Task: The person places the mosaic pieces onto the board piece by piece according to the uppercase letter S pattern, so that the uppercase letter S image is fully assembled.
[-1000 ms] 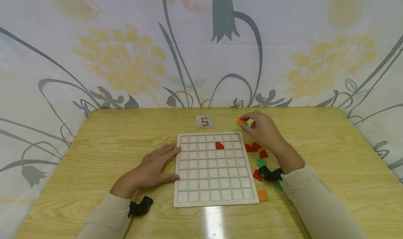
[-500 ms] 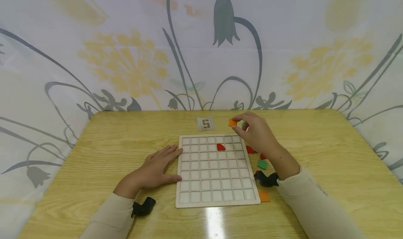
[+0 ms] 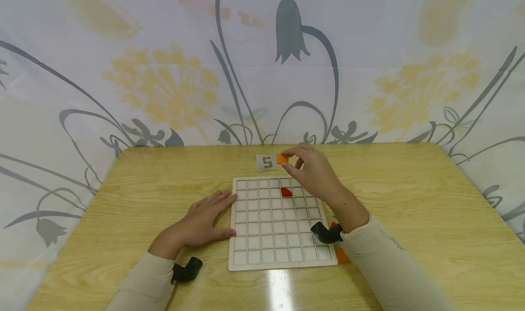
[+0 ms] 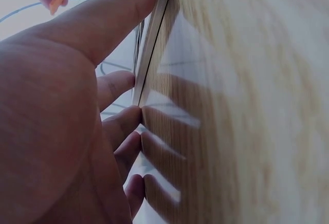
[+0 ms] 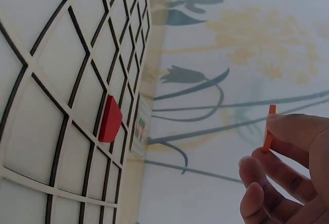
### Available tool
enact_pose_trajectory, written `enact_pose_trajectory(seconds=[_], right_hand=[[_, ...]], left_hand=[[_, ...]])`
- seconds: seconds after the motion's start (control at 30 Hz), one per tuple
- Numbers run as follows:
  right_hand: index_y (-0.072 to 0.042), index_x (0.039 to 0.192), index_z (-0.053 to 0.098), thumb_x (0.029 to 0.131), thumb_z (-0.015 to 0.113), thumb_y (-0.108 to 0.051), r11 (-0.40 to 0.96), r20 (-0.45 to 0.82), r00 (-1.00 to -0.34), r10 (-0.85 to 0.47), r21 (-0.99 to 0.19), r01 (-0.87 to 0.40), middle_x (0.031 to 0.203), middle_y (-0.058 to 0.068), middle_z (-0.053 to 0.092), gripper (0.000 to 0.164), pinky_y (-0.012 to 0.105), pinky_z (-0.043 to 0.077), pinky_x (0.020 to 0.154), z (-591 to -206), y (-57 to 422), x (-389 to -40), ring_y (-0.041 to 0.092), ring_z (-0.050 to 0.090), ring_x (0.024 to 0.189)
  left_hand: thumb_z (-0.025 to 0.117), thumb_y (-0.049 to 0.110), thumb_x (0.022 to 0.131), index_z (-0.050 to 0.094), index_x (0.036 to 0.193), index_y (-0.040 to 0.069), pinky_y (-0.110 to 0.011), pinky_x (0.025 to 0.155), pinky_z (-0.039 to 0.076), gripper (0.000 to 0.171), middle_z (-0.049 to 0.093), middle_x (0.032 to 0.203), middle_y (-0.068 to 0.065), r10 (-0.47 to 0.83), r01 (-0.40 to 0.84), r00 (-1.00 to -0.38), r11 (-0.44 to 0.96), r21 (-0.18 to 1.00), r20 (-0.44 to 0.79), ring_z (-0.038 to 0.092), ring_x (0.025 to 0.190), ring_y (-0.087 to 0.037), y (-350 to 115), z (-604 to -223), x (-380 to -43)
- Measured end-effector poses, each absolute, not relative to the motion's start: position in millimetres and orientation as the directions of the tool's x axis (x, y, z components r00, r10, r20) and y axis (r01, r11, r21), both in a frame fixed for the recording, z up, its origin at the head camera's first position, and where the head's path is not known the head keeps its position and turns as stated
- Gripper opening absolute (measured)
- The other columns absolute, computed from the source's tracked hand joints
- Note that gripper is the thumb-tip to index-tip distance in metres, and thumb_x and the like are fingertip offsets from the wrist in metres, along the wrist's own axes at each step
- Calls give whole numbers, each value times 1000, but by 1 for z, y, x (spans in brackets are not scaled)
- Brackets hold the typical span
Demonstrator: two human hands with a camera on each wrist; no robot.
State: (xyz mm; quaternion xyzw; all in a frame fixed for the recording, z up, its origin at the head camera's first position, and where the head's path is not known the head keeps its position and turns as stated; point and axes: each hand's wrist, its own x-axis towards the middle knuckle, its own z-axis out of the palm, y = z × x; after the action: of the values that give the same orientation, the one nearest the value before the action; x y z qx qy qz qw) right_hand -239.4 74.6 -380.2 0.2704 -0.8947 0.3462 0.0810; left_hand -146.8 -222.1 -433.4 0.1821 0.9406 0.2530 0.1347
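My right hand [image 3: 313, 172] pinches an orange square tile [image 3: 281, 159] between thumb and fingertip, above the far side of the board, right beside a small patterned card [image 3: 266, 162]. In the right wrist view the tile [image 5: 269, 131] is seen nearly edge-on. A pale grid board [image 3: 266, 229] lies on the table, with one red rounded-corner piece [image 3: 286, 192] in a cell of its second row from the far side. My left hand [image 3: 205, 220] rests with spread, straight fingers at the board's left edge; its thumb [image 4: 123, 8] and fingertips reach that edge.
Right of the board, partly hidden under my right forearm, lie an orange tile [image 3: 342, 255], a red piece [image 3: 333, 224] and a bit of green [image 3: 335, 216]. A flower-patterned curtain [image 3: 262, 74] stands behind the table's far edge.
My right hand has moved left with the orange tile, from beyond the board's far right corner to beside the card. The left hand stays at the board's edge.
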Motion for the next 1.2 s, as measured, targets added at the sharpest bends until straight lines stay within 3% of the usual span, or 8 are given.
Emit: enact_pose_trajectory(seconds=[0.23,0.5,0.83,1.2], right_hand=[[-7,117,72,91,74,-12,619,296,-835,-464,-565,-545,117,9,69,27,25,48,60,-386,69,-238,14,57,70],[-11,115,75,91,74,-15,626,214,-851,-479,-596,-502,111,6,73,24,26,47,54,-396,65,-238,11,53,59],[-13,113,77,93,73,-21,666,94,-861,-500,-593,-452,114,6,74,22,24,41,50,-403,68,-238,11,52,59],[-16,109,79,92,74,-21,669,18,-833,-553,-587,-457,113,4,75,18,27,51,67,-413,66,-241,10,63,73]], left_hand=[[70,52,90,29,159,21,-73,112,15,87,19,168,-8,401,269,-902,813,517,-161,15,155,-36,-223,-434,-146],[70,51,90,30,159,21,-73,112,16,86,20,168,-8,396,264,-904,814,517,-162,15,155,-37,-225,-434,-145],[70,53,90,30,159,21,-71,112,17,87,21,167,-8,414,289,-898,811,508,-150,16,155,-36,-222,-434,-148],[70,51,90,30,159,20,-71,113,16,86,20,168,-8,416,286,-896,810,512,-157,16,155,-36,-223,-432,-147]])
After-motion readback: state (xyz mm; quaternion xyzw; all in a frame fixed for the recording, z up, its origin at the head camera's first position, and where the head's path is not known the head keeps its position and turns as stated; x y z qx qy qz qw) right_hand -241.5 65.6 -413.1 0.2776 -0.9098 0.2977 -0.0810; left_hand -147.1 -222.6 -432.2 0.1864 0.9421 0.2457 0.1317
